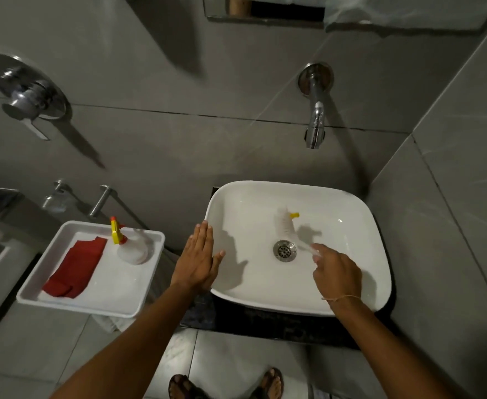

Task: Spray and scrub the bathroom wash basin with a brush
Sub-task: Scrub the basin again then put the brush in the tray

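Note:
A white wash basin [360, 226] stands on a dark counter, its metal drain [284, 250] near the middle. My right hand [336, 273] is inside the bowl, closed on the clear handle of a white-bristled brush [285, 226] with a yellow tip; the bristles lie blurred just beyond the drain. My left hand [197, 259] rests flat with fingers straight on the basin's left rim, holding nothing. A clear spray bottle [131, 247] with a yellow trigger head stands in a white tray [115, 300] left of the basin.
A folded red cloth [73, 267] lies in the tray. A chrome spout [315, 122] juts from the tiled wall above the basin, and a chrome mixer handle [24, 97] sits far left. A side wall stands close on the right. Sandalled feet [225, 384] show below.

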